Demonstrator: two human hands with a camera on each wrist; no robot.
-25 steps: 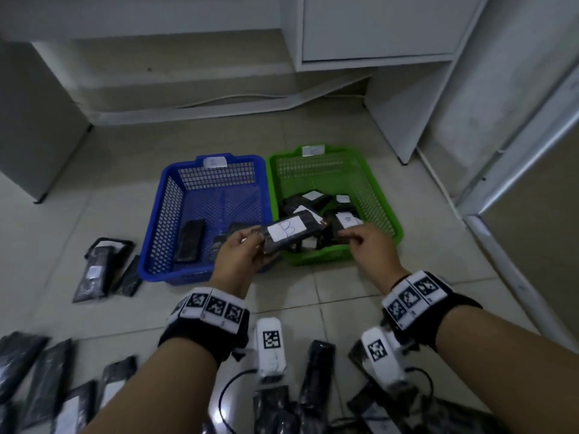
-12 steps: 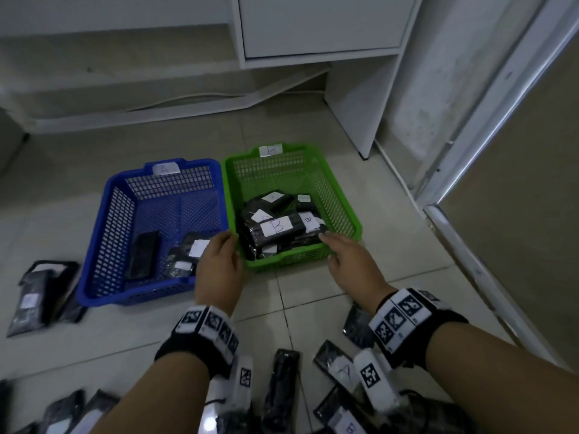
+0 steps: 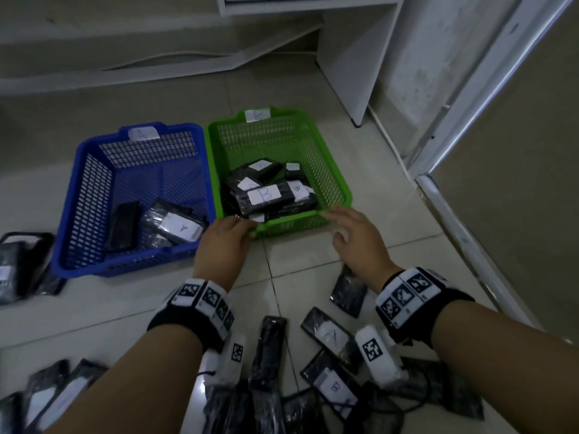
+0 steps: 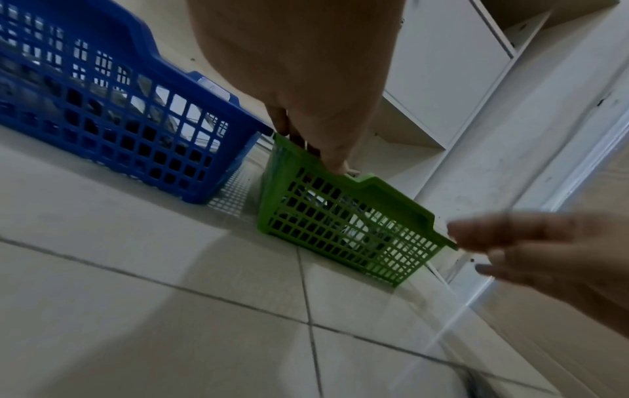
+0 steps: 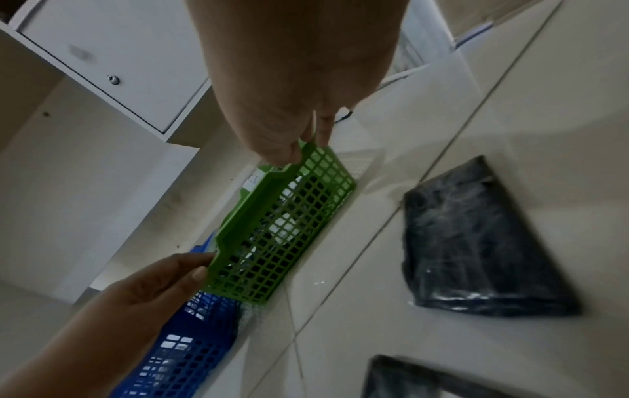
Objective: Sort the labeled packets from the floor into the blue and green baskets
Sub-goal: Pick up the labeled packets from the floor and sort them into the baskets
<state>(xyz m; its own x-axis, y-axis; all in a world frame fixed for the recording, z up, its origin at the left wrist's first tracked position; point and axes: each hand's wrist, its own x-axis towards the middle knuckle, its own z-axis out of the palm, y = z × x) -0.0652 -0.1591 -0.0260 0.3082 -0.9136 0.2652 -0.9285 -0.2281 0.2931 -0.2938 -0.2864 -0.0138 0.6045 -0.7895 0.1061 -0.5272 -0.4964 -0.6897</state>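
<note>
Underfoot lies a pale tiled floor (image 3: 297, 270), with white cabinets (image 3: 351, 57) and a white door frame (image 3: 470, 98) beyond the baskets. Both hands hover empty, fingers loosely extended, at the near rim of the green basket (image 3: 336, 183): the left hand (image 3: 224, 242) at its near left corner, the right hand (image 3: 357, 239) at its near right corner. Just ahead of the fingertips, black packets fill that basket, topped by a packet labeled B (image 3: 266, 195). Touching it, left of the left hand, sits the blue basket (image 3: 84, 220) holding a packet labeled A (image 3: 175, 225). Bare tile stretches right of the right hand up to the door frame. Behind the wrists, more packets (image 3: 329, 333) lie scattered, partly covered by forearms and cut off by the picture's edges. Labels on both baskets' far rims are too blurred to read.
</note>
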